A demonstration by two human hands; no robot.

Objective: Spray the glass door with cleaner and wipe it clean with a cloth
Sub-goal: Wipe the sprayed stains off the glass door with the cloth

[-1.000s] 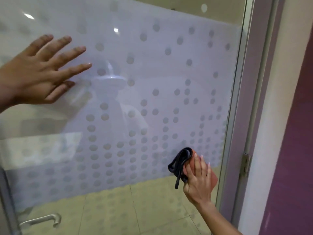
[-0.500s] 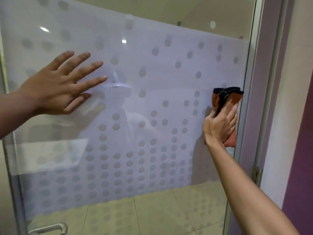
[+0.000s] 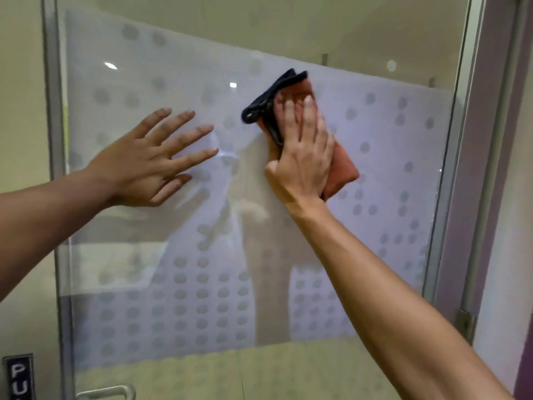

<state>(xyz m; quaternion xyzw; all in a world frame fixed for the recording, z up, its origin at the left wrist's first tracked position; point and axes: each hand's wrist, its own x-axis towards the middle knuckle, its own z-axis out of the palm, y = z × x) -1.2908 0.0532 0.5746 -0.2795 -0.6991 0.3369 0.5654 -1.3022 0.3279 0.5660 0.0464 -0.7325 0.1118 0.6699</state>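
The glass door (image 3: 383, 174) fills the view, with a frosted band printed with grey dots. My right hand (image 3: 302, 157) presses a folded orange cloth (image 3: 341, 168) with a dark edge flat against the upper middle of the frosted band. My left hand (image 3: 150, 163) rests flat on the glass just left of the cloth, fingers spread, holding nothing. No spray bottle is in view.
A metal door handle (image 3: 115, 392) and a dark sign with white letters (image 3: 18, 376) sit at the bottom left. The purple door frame (image 3: 473, 197) with a hinge (image 3: 465, 324) runs down the right side. Beige floor tiles show through the lower glass.
My right hand has swept the cloth from the lower right up along the right edge, then left to the upper middle of the glass. My left hand stays pressed on the glass.
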